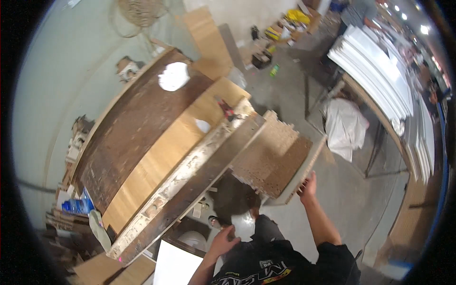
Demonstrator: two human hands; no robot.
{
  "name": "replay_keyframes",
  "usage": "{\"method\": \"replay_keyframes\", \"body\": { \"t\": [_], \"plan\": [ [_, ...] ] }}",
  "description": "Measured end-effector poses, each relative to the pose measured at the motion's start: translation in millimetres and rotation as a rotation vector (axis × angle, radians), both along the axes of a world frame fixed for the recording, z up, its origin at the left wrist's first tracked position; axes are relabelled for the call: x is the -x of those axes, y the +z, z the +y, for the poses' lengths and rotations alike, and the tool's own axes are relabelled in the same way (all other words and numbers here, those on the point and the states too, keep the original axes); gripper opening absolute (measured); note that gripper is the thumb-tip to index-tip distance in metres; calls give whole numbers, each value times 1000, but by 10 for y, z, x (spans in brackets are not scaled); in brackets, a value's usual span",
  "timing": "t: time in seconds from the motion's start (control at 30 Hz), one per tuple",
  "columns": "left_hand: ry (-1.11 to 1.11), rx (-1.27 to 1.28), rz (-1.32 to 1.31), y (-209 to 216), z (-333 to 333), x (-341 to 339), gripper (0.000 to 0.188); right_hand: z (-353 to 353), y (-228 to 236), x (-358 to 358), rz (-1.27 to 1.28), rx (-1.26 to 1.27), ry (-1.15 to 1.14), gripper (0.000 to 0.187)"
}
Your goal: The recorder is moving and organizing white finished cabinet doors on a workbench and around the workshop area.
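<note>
My right hand (308, 187) is closed on the outer edge of a tilted, board-sided piece (304, 173). A brown, speckled sheet with ragged edges (273, 159) spreads from that piece toward the workbench. My left hand (224, 241) hangs in front of my body, its fingers loosely apart and holding nothing I can see. Nearest to it are a white panel (176, 266) and the bench's dark front beam (199, 185). On the bench lies a light wooden board (156, 164), with red-handled pliers (225, 109) at its far end.
A white crumpled item (173, 76) lies on the dark benchtop (133, 137). To the right, a metal-framed table carries stacked white panels (373, 71), with a white sack (344, 126) beneath. Another person (358, 14) stands behind it. Clutter (285, 31) lies along the far wall.
</note>
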State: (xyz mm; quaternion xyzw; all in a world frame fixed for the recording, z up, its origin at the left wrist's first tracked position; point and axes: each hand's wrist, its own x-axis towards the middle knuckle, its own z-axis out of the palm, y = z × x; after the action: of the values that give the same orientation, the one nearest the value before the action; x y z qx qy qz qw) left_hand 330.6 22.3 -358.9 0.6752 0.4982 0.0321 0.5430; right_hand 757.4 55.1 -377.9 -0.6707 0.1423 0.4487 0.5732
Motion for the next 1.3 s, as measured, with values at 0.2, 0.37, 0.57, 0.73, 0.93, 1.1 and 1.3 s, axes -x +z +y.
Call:
{"method": "replay_keyframes", "body": {
  "t": [0.2,0.37,0.57,0.73,0.93,1.1,1.3],
  "plan": [
    [-181,-393,-481,518,428,-753,75,-11,1972,863,3,-413,67,48],
    [86,-315,-805,1641,412,-180,41,205,3325,2202,-39,-734,127,50],
    [584,-156,-868,2166,582,832,22,402,2669,2597,-740,-782,491,54],
    [909,-256,-1172,2353,689,1693,21,-179,418,2312,-961,-249,299,63],
    [1343,-158,-1604,2463,1001,2339,40,269,339,3079,31,-661,467,71],
    [1509,-509,-1333,2147,1091,3258,52,1360,791,2863,-630,-318,701,41],
    [1638,-411,-1455,1542,1242,4637,60,2738,722,3022,-726,-609,915,31]
  ]
}}
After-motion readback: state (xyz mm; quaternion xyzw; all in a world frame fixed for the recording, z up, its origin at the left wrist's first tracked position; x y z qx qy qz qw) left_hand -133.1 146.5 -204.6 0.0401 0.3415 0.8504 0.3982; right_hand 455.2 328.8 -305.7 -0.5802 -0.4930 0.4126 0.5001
